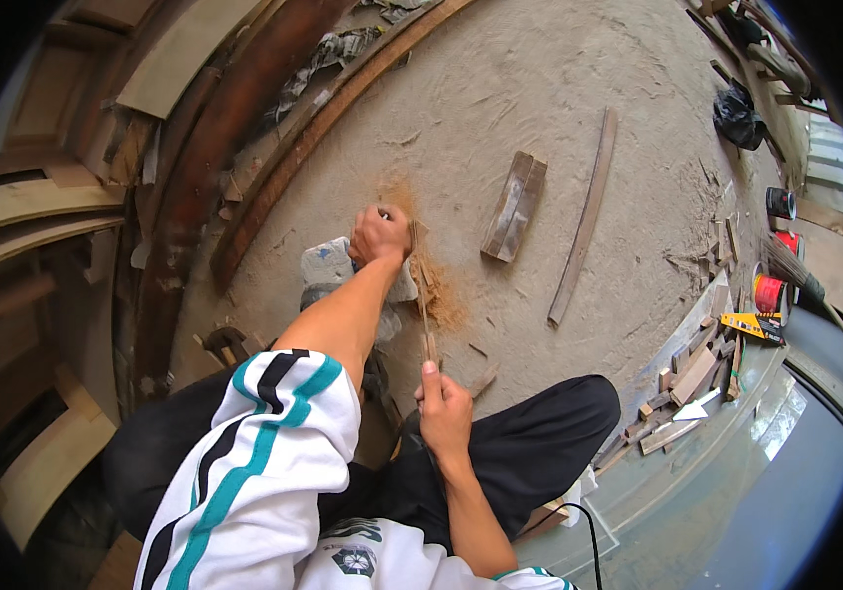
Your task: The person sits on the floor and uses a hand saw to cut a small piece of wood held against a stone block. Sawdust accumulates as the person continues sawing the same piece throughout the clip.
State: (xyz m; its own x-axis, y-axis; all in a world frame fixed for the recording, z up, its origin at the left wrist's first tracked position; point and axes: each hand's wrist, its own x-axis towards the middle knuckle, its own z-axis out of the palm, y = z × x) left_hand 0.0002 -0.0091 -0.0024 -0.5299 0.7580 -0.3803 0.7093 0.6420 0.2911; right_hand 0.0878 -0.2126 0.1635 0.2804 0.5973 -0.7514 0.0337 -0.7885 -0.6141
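Note:
My left hand is closed in a fist beside the upper end of a thin wooden strip. A small dark piece shows at its knuckles, but what it grips is mostly hidden. Nearer to me, my right hand pinches the strip's lower end, thumb on top. A pale, worn block stands under and left of my left forearm. Orange-brown sawdust lies on the ground around the strip.
A short thick wood block and a long narrow strip lie to the right. Offcuts are heaped by a glass sheet, near a red can and a yellow-black package. Long boards lean at left.

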